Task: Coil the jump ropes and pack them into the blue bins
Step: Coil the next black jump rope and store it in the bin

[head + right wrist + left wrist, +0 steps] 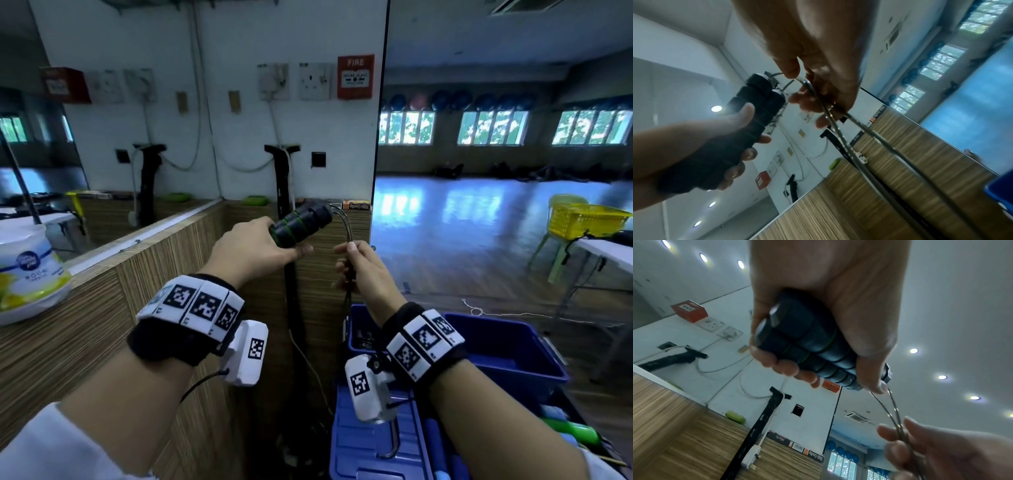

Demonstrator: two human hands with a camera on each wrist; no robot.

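My left hand (260, 246) grips both black jump rope handles (301, 221) with green rings, held side by side at chest height. The same handles (807, 345) fill my left palm in the left wrist view. Two thin grey rope strands (346, 222) arc from the handle tips down into my right hand (356, 263), which pinches them together just right of the handles. Below my right hand the doubled rope (869, 146) hangs toward the blue bins. An open blue bin (507, 346) sits under my right forearm.
A closed blue bin lid (370, 442) lies low in the middle. A wood-grain counter (85, 308) runs along the left, carrying a white tub (30, 274). A mirror wall (212, 102) stands behind. At the right stand a yellow basket (582, 219) and a white table (606, 250).
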